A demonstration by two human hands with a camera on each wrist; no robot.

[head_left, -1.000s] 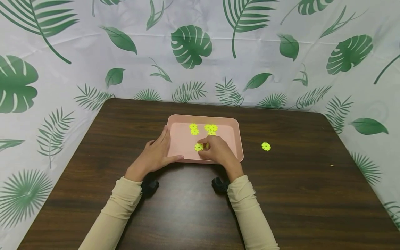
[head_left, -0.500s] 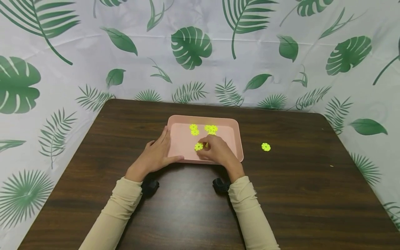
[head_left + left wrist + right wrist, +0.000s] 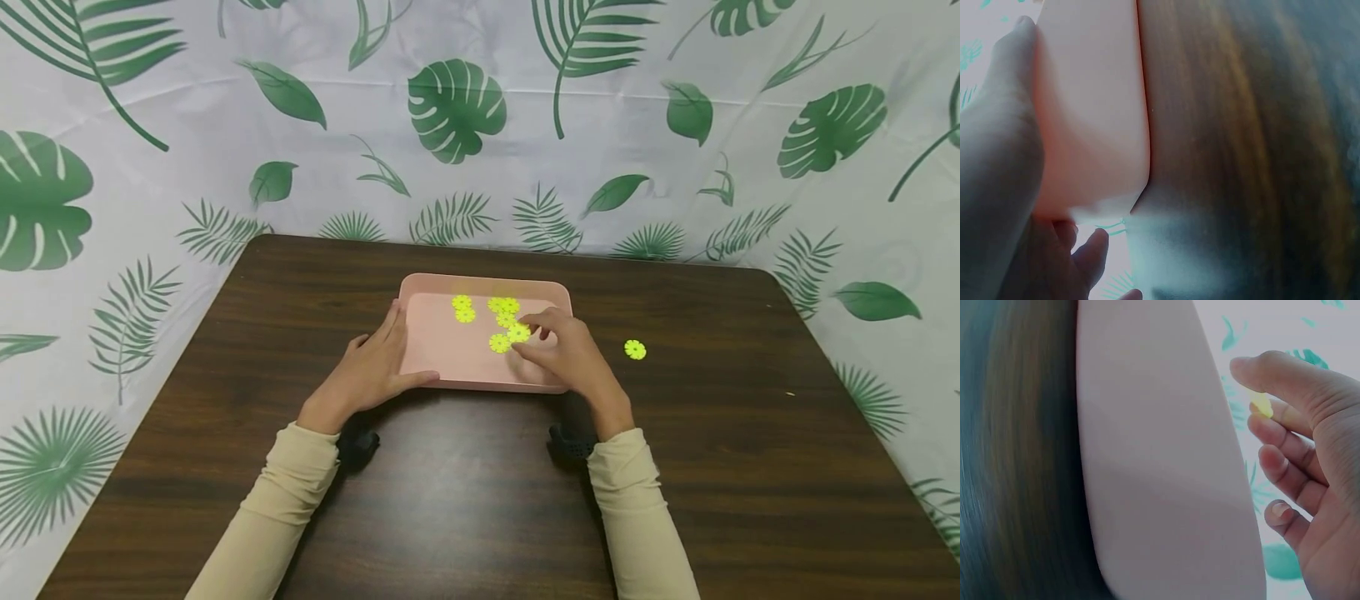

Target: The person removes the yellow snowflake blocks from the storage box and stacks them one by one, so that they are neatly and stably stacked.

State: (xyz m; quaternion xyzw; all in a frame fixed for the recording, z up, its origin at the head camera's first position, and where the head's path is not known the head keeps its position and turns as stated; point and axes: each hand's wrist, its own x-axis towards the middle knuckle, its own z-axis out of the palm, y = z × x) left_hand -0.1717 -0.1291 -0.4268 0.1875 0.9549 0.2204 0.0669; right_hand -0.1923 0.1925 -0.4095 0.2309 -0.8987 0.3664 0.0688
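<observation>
A shallow pink tray point(image 3: 442, 358) lies on the table, with several yellow flower-shaped slotted discs point(image 3: 463, 315) in it. My left hand point(image 3: 375, 362) rests against the tray's front left corner. Its straight fingers lie along the left side and its thumb along the front rim; the left wrist view shows the tray's outer wall point(image 3: 1091, 112) beside the thumb. Over the tray's right part, my right hand point(image 3: 566, 354) pinches a yellow slotted disc point(image 3: 518, 332) between thumb and forefinger. In the right wrist view, a bit of the yellow disc point(image 3: 1262, 405) shows behind the thumb.
Another yellow disc point(image 3: 635, 349) lies on the dark wooden table point(image 3: 712, 433), right of the tray. A leaf-patterned cloth point(image 3: 337, 142) hangs behind the table. Farther right on the table is a tiny pale speck point(image 3: 790, 393).
My right hand has moved right and slightly back over the tray, with a yellow disc at its fingertips. A disc formerly behind its fingers is now uncovered. The left hand stays in place.
</observation>
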